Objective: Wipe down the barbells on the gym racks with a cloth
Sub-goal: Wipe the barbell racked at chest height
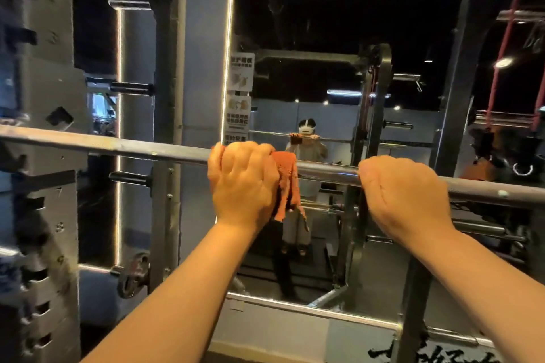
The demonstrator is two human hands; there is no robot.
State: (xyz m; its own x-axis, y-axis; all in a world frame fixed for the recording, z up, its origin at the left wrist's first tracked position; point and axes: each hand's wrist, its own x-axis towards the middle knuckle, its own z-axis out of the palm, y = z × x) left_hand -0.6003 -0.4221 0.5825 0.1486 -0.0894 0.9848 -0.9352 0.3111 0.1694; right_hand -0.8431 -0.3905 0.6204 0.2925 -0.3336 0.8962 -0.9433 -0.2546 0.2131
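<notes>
The barbell (118,146) crosses the middle of the view. Its long axis runs from 9 o'clock to 3 o'clock, with the right end dipping slightly toward 4 o'clock. The left hand (241,183) curls over the bar near centre and grips an orange cloth (287,183) against it; the cloth's loose end hangs toward 6 o'clock. The right hand (404,194), at 3 o'clock from the left and apart from it, grips the bare bar. A mirror (324,38) stands behind at 12 o'clock.

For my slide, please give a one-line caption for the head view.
Left hand grips an orange cloth around the barbell while the right hand holds the bare bar.
</notes>
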